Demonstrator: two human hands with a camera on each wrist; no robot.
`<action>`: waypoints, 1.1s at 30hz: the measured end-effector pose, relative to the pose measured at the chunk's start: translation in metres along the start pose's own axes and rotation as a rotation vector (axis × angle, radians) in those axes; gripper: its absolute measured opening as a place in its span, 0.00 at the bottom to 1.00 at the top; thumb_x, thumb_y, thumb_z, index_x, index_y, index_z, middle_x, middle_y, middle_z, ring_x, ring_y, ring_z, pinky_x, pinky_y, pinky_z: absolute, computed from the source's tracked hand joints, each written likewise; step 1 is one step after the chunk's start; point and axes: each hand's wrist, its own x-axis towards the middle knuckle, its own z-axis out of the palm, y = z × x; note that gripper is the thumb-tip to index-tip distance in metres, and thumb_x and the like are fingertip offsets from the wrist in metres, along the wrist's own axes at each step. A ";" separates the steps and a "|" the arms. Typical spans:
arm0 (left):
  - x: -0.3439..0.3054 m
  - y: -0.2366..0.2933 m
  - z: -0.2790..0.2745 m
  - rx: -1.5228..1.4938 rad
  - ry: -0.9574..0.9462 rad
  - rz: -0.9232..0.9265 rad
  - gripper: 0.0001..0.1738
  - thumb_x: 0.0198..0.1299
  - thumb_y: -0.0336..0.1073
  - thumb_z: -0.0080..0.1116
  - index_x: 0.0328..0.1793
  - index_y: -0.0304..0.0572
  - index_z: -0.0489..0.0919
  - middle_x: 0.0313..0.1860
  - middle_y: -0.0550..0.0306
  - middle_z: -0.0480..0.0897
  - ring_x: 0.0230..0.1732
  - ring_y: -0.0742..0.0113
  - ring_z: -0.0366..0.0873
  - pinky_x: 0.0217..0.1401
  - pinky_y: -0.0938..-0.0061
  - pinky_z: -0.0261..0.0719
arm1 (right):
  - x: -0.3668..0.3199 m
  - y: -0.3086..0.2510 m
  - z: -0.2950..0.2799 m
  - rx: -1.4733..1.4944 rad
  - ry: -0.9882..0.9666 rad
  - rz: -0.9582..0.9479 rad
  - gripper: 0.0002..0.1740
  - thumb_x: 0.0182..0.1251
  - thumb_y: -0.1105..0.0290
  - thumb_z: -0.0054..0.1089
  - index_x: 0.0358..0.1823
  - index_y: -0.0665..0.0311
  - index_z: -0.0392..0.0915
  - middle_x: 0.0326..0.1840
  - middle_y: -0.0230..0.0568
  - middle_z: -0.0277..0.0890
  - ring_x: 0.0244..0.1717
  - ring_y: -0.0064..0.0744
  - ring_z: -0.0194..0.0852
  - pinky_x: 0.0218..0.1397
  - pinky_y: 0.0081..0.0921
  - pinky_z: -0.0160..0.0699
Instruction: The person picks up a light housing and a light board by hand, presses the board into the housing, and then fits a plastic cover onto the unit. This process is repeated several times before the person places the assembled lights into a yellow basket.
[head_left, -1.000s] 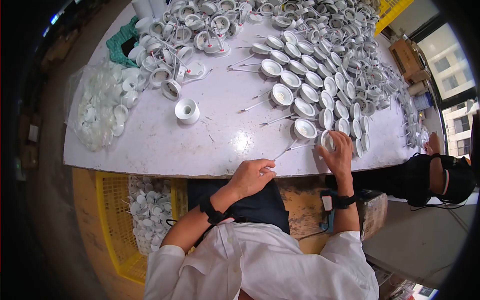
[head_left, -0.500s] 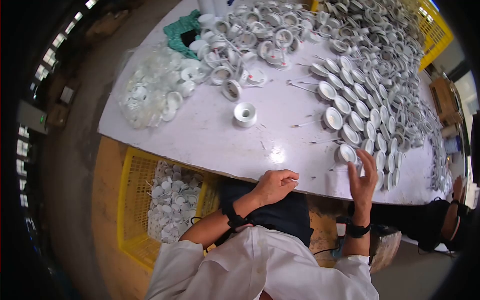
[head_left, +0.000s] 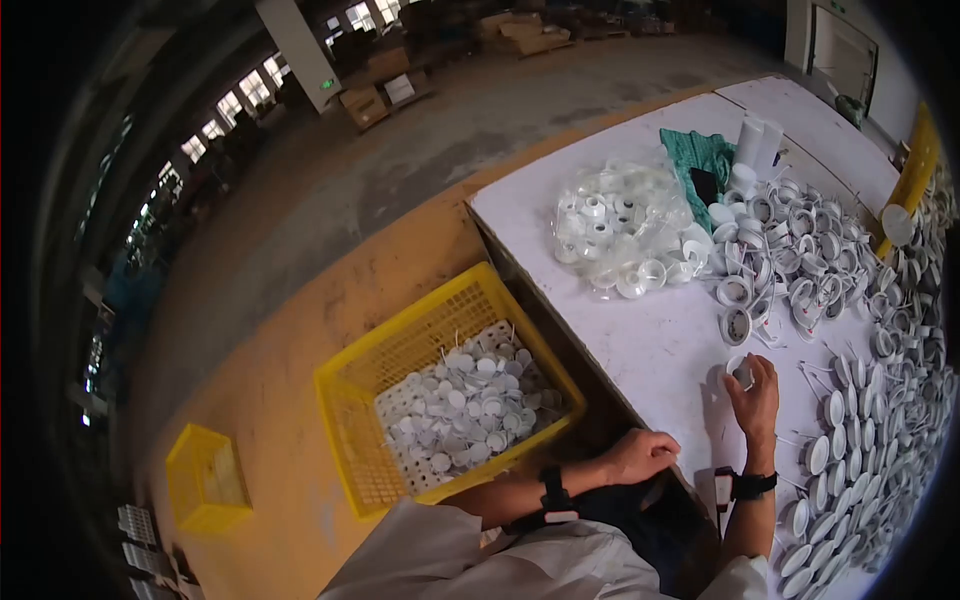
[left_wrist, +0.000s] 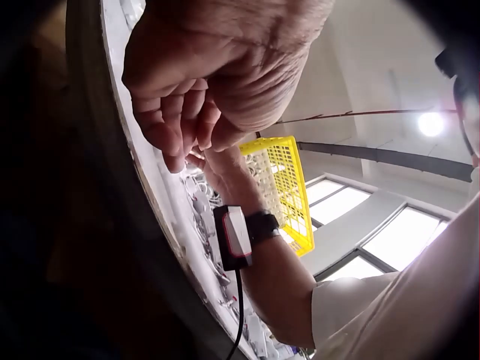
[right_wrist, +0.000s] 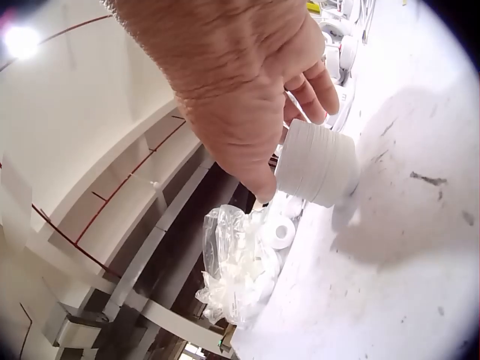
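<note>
My right hand (head_left: 756, 402) reaches over the white table (head_left: 650, 350) and grips a short white cylinder (head_left: 738, 372), hollow at the top. In the right wrist view its side is finely ribbed, and it stands on the tabletop with my thumb on one side and my fingers round the other. Close to the table's front edge, my left hand (head_left: 637, 458) hangs idle. Its fingers curl loosely with nothing seen between them in the left wrist view. Rows of round white lamps (head_left: 838, 455) with short wires lie beside my right forearm.
A clear plastic bag (head_left: 625, 225) of white rings lies farther back, next to green cloth (head_left: 695, 155) and a heap of white lamp housings (head_left: 800, 240). Left of the table is a yellow basket (head_left: 345, 430) holding white wired discs (head_left: 475, 405). A smaller yellow basket (head_left: 205, 485) stands beyond.
My right hand has left the lamp rows and moved left to the white cylinder. My left hand no longer holds the lamp wire. The head view has swung left.
</note>
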 end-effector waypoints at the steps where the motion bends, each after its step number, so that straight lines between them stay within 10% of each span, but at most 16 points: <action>1: -0.001 0.002 -0.004 0.009 0.027 -0.005 0.10 0.58 0.32 0.59 0.44 0.36 0.81 0.33 0.55 0.84 0.35 0.76 0.80 0.40 0.79 0.78 | 0.001 -0.007 -0.003 0.027 -0.011 0.013 0.29 0.46 0.63 0.69 0.50 0.72 0.74 0.53 0.56 0.71 0.55 0.52 0.68 0.59 0.38 0.68; 12: 0.028 0.016 -0.007 0.056 0.037 -0.025 0.12 0.60 0.34 0.57 0.47 0.36 0.80 0.35 0.56 0.84 0.36 0.77 0.80 0.40 0.79 0.78 | -0.005 -0.024 -0.036 0.191 0.097 0.109 0.24 0.52 0.69 0.69 0.49 0.70 0.74 0.46 0.49 0.75 0.41 0.43 0.76 0.44 0.31 0.76; 16: 0.100 0.035 -0.019 0.254 0.339 0.190 0.13 0.57 0.31 0.57 0.48 0.36 0.79 0.35 0.49 0.84 0.35 0.66 0.82 0.40 0.73 0.79 | -0.013 -0.011 -0.039 0.349 0.181 0.108 0.23 0.54 0.71 0.68 0.51 0.69 0.73 0.44 0.44 0.75 0.38 0.32 0.75 0.36 0.24 0.78; 24: 0.217 0.024 -0.024 0.980 0.236 0.667 0.28 0.50 0.29 0.61 0.61 0.41 0.70 0.63 0.40 0.69 0.63 0.47 0.67 0.63 0.64 0.67 | -0.048 -0.028 -0.070 0.350 0.221 0.166 0.26 0.53 0.73 0.67 0.56 0.66 0.72 0.47 0.41 0.73 0.42 0.29 0.73 0.35 0.21 0.77; 33: 0.249 0.036 -0.030 0.948 0.115 0.430 0.13 0.54 0.29 0.55 0.48 0.43 0.77 0.42 0.47 0.81 0.44 0.50 0.79 0.44 0.60 0.77 | -0.073 -0.017 -0.078 0.575 0.252 0.320 0.29 0.51 0.77 0.65 0.58 0.64 0.72 0.48 0.35 0.72 0.45 0.25 0.71 0.38 0.19 0.75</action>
